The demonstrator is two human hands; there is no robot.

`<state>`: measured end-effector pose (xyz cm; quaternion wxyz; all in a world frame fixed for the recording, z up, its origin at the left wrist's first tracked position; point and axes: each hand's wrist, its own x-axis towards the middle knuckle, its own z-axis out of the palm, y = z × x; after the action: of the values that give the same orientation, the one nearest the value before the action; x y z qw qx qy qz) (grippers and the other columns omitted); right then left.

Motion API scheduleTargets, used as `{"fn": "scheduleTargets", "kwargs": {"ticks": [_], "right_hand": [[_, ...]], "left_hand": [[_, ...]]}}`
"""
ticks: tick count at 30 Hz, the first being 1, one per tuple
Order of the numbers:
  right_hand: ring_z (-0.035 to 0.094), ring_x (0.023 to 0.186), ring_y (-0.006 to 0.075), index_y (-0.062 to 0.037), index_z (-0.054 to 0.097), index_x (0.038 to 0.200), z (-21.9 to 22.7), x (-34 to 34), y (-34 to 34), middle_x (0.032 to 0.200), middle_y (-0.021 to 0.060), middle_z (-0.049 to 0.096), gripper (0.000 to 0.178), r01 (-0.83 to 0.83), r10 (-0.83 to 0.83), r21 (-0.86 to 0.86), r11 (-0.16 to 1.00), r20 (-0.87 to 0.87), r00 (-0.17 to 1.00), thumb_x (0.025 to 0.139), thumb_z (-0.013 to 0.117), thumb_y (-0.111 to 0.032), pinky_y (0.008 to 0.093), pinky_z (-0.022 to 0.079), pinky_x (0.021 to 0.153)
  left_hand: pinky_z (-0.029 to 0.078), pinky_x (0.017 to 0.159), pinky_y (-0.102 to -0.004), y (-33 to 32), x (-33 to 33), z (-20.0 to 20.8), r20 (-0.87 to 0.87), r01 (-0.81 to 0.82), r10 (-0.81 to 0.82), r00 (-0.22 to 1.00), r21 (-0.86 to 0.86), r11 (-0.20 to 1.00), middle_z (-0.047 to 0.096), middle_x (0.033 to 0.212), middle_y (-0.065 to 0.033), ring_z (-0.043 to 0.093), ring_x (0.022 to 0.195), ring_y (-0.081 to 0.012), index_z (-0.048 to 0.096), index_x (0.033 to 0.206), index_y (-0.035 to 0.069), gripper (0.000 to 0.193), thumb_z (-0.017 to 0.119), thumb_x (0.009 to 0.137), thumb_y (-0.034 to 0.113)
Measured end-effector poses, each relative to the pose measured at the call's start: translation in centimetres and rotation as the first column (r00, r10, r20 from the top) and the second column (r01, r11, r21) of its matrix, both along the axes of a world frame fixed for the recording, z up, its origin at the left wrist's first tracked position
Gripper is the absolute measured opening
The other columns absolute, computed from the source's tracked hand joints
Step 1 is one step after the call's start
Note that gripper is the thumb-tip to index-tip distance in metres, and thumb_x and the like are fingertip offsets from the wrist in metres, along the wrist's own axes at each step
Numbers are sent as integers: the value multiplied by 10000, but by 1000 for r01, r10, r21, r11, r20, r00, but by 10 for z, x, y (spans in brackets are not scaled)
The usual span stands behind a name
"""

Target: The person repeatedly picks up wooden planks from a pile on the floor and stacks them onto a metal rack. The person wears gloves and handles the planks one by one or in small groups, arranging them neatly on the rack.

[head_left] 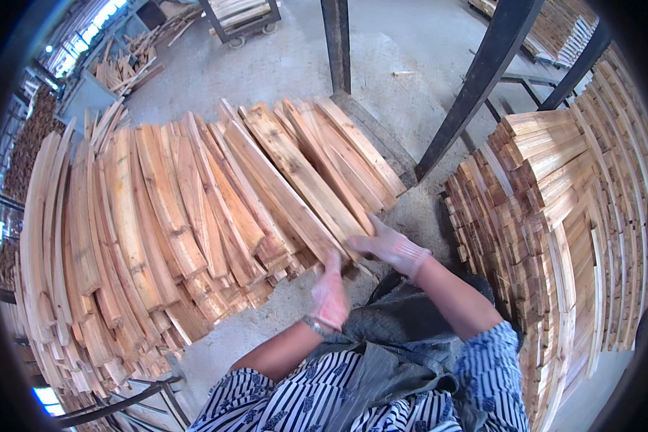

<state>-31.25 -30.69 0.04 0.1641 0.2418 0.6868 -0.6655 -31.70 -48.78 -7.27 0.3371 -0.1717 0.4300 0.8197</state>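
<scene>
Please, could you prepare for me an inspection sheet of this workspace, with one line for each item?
Surface: grey floor with a small pale scrap on it.
Work things: an uneven pile of wooden boards, mostly lying side by side; to the right, a tighter stack of wood.
Clutter: jumbled wood pieces, upper left.
Hands: left hand and right hand, both gloved, at near board ends; how firmly they grip cannot be told.
Cables: nothing seen.
Surroundings: dark posts; a wheeled cart carrying wood.

Two hands [330, 297] [396, 248], dozens of boards [288, 155], three dark posts [336, 50] [477, 90] [579, 68], one cart [248, 32].
</scene>
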Motion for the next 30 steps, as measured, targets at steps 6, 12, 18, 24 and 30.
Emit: {"fn": "scheduleTargets", "kwargs": {"ticks": [6,12,18,24,30], "right_hand": [[502,1267,223,18,192,1546,20,107,11,1394,173,509,1096,-4,56,-227,974,223,973,779,842,-418,320,432,1052],[616,1134,175,26,489,1420,-42,104,12,1311,139,619,798,64,-7,-477,877,120,993,872,727,-503,314,457,1035],[615,1161,199,-37,517,1422,-48,68,20,1321,104,628,750,-31,-38,-514,857,-123,992,915,639,-575,358,462,1042],[637,1118,166,-41,533,1406,-42,86,27,1266,82,663,772,-43,-63,-466,884,-210,976,897,651,-609,347,480,1017],[589,1125,149,-18,488,1437,57,153,35,1260,83,629,781,-67,-60,-323,944,-367,928,926,629,-590,326,483,999]], "left_hand": [[507,997,-342,-50,29,57,236,601,-610,757,117,791,566,1340,-116,581,1182,-213,479,1393,4,561,597,1005,391],[527,972,-331,-80,-46,35,-72,578,-638,767,-356,734,560,1326,-104,635,1057,-212,514,1392,50,492,553,1023,374],[468,1053,-453,-6,-14,20,-299,473,-479,825,-94,876,479,1421,-139,554,1197,-277,299,1516,38,712,627,972,361],[443,1075,-448,44,25,50,-443,396,-502,743,-314,863,448,1454,-151,524,1237,-287,270,1532,39,754,644,957,353],[419,1096,-443,41,45,56,-604,273,-447,660,-361,891,418,1486,-164,493,1277,-297,241,1549,41,797,661,943,344]]}}
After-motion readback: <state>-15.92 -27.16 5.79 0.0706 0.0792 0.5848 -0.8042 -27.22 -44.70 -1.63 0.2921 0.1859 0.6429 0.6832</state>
